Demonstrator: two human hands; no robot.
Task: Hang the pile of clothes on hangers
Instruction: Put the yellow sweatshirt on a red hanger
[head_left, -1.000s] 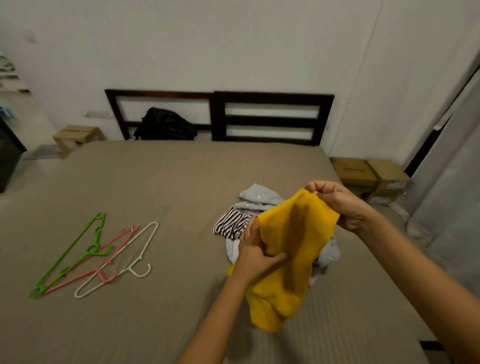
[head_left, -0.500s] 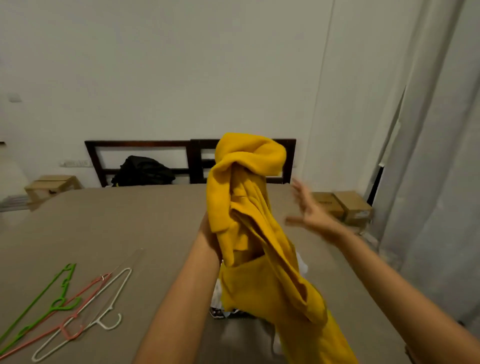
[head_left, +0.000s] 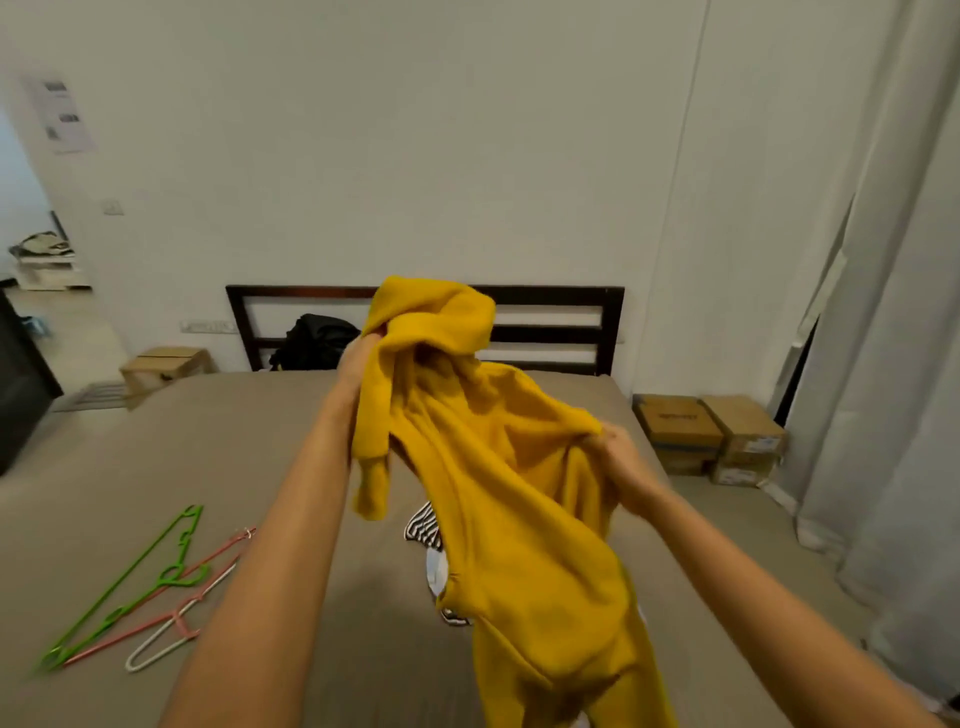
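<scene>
A yellow garment (head_left: 498, 467) hangs in the air over the bed, bunched and twisted. My left hand (head_left: 358, 364) grips its upper part near the top fold. My right hand (head_left: 621, 465) pinches an edge of the cloth lower down on the right. Behind the garment the pile of clothes (head_left: 426, 530) lies on the bed, mostly hidden, with a striped piece showing. A green hanger (head_left: 135, 582), a pink hanger (head_left: 208, 564) and a white hanger (head_left: 161, 639) lie together on the bed at the left.
The brown bed (head_left: 156, 493) fills the lower view, with a dark headboard (head_left: 550, 332) and a black bag (head_left: 317, 340) at its far end. Cardboard boxes (head_left: 711, 436) sit on the floor at the right beside grey curtains (head_left: 893, 364). Another box (head_left: 166, 366) stands at the left.
My right hand, which was open and off the cloth half a second ago, now pinches the garment's right edge. The garment has spread out between both hands.
</scene>
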